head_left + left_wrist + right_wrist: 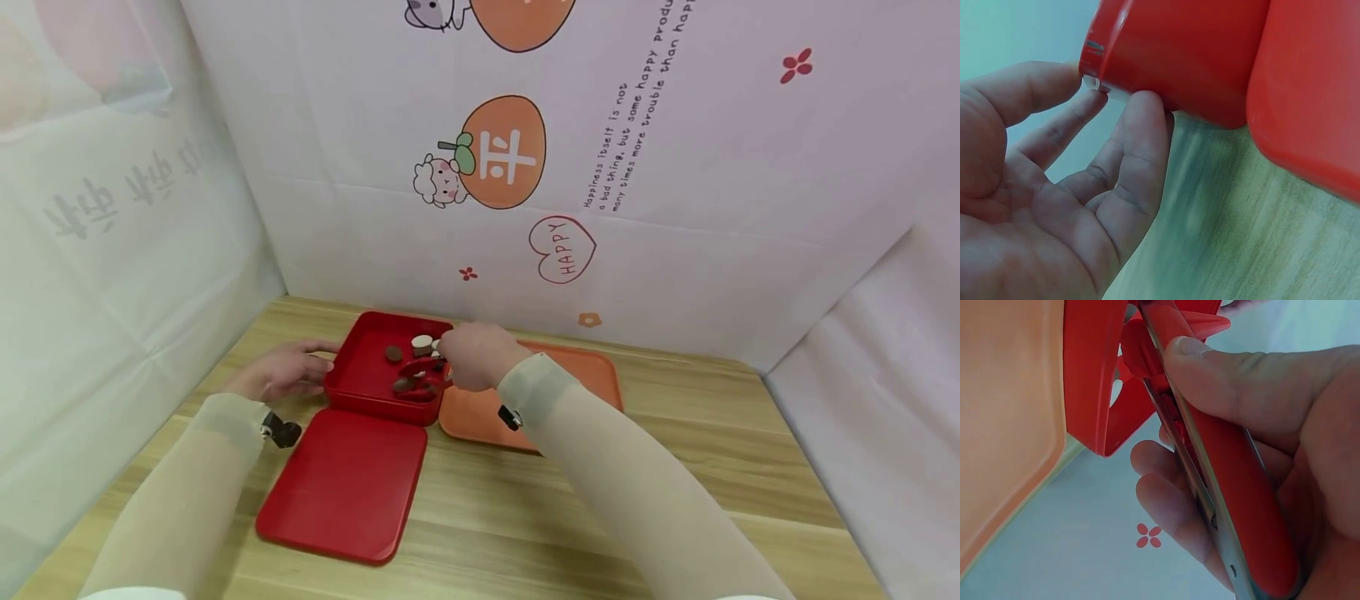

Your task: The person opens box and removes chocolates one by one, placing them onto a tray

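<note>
My right hand grips red-handled tongs with metal edges. In the right wrist view the thumb lies along one arm and fingers curl around the other. The red tong ends reach over the right side of an open red box. Several small round pieces lie inside, among them a white one and a brown one. Whether the tongs hold a piece I cannot tell. My left hand touches the box's left outer side, its fingers fairly straight, fingertips against the wall in the left wrist view.
A red lid lies flat in front of the box. To the right of the box, an orange tray sits partly under my right forearm. White printed sheets stand behind and beside the wooden table.
</note>
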`<action>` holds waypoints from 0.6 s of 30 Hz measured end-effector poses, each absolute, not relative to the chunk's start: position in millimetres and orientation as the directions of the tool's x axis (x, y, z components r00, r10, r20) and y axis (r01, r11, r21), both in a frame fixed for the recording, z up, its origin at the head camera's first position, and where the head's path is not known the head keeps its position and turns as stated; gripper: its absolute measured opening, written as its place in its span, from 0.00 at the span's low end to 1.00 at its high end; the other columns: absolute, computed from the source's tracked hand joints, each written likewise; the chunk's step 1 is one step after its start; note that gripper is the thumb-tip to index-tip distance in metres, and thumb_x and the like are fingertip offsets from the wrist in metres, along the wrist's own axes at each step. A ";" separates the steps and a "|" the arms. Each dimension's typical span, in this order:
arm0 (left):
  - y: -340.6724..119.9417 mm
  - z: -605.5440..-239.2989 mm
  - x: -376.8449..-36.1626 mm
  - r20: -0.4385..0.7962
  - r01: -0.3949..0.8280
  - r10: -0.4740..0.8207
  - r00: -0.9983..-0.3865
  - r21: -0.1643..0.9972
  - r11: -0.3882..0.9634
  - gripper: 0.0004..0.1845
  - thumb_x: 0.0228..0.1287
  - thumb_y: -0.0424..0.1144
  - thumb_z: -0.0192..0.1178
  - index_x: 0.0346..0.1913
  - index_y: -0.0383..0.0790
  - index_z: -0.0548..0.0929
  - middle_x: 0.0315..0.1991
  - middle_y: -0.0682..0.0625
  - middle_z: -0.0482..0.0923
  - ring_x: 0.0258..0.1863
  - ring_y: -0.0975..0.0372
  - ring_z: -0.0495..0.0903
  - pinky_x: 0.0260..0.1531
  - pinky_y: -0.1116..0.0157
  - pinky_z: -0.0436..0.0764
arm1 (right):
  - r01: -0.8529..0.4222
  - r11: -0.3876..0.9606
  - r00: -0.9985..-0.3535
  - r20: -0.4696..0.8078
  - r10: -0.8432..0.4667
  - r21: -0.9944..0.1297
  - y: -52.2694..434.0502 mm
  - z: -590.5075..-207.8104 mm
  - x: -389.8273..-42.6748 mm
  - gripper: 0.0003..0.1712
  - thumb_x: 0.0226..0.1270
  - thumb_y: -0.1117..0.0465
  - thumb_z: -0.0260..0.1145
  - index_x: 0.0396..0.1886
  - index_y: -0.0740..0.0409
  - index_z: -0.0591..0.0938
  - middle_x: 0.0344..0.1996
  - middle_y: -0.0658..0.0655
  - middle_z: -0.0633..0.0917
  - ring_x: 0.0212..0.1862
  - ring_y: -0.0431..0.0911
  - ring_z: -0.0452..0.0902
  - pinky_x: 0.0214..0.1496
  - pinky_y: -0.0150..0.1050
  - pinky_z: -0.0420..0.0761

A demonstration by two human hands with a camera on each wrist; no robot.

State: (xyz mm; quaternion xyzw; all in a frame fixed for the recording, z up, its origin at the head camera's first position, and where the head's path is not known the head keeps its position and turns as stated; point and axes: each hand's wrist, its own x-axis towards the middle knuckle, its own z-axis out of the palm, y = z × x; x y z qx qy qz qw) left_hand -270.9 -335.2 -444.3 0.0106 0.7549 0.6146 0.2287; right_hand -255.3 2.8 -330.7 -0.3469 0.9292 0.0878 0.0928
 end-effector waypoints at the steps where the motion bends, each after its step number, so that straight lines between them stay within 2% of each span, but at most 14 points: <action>1: -335.1 -444.7 -270.9 -0.334 -0.268 0.294 -0.896 0.933 0.242 0.30 0.76 0.30 0.50 0.77 0.32 0.55 0.63 0.30 0.71 0.57 0.46 0.77 0.49 0.54 0.79 | -0.658 0.746 -0.744 -0.234 -0.626 0.098 2.8 -330.6 -255.3 0.06 0.65 0.60 0.69 0.40 0.49 0.85 0.32 0.44 0.81 0.32 0.42 0.76 0.35 0.36 0.78; 10: -334.2 -444.4 -271.7 -0.338 -0.278 0.285 -0.897 0.932 0.231 0.31 0.75 0.30 0.51 0.76 0.31 0.55 0.61 0.31 0.74 0.53 0.49 0.80 0.48 0.55 0.80 | -0.642 0.765 -0.751 -0.250 -0.611 0.058 4.2 -333.4 -258.3 0.04 0.66 0.61 0.68 0.38 0.48 0.85 0.31 0.43 0.81 0.33 0.42 0.76 0.33 0.36 0.78; 18: -335.7 -446.0 -272.2 -0.339 -0.279 0.287 -0.896 0.933 0.229 0.32 0.75 0.31 0.52 0.76 0.31 0.54 0.62 0.30 0.72 0.54 0.48 0.79 0.50 0.54 0.79 | -0.643 0.764 -0.746 -0.274 -0.607 0.059 5.5 -334.7 -259.9 0.03 0.66 0.61 0.69 0.38 0.47 0.84 0.31 0.44 0.81 0.34 0.43 0.76 0.35 0.37 0.78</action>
